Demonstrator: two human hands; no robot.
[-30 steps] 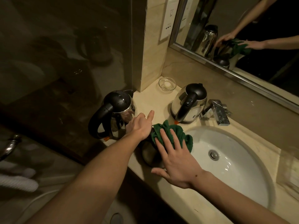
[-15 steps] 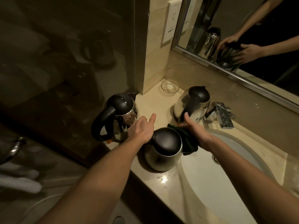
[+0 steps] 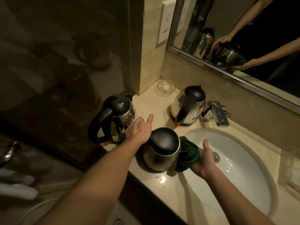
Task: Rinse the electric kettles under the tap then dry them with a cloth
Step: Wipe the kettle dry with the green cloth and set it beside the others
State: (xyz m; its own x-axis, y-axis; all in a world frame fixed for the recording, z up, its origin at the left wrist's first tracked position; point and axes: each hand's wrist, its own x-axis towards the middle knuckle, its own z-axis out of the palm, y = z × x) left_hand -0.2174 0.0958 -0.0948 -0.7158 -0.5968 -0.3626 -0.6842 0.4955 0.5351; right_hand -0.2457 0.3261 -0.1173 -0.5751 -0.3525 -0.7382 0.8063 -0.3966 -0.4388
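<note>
Head view. The left grip (image 3: 139,127) is clenched on the handle side of the near kettle (image 3: 162,150). Its index finger is held out straight and the other fingers curl down out of sight. The handle itself is covered by the hand, but the reflection in the mirror (image 3: 227,17) shows the hand closed over it. The right grip (image 3: 206,159) is grasping a green cloth (image 3: 188,158) with the thumb raised and the fingers hidden beneath the fabric. It presses the cloth against the steel wall of the near kettle on the side facing the basin (image 3: 243,176).

The near kettle stands upright on the worktop (image 3: 160,104) with its black lid closed. It sits between the two grips, touching the left grip and the cloth, just beside the basin rim.

The second kettle (image 3: 116,116) stands upright immediately left of the left grip, lid shut, with its black loop handle on the side away from that grip. Whether the hand touches it cannot be told.

The third kettle (image 3: 188,104) stands upright beyond both grips and apart from them. Its handle is turned toward the person.

The tap (image 3: 217,113) is chrome. It stands beyond the right grip at the basin's far edge, just beside the third kettle.

The right grip is over the left part of the basin, next to the drain (image 3: 217,157).

A glass dish (image 3: 165,87) sits well beyond the left grip in the worktop's far corner, with a small pale item inside.
</note>
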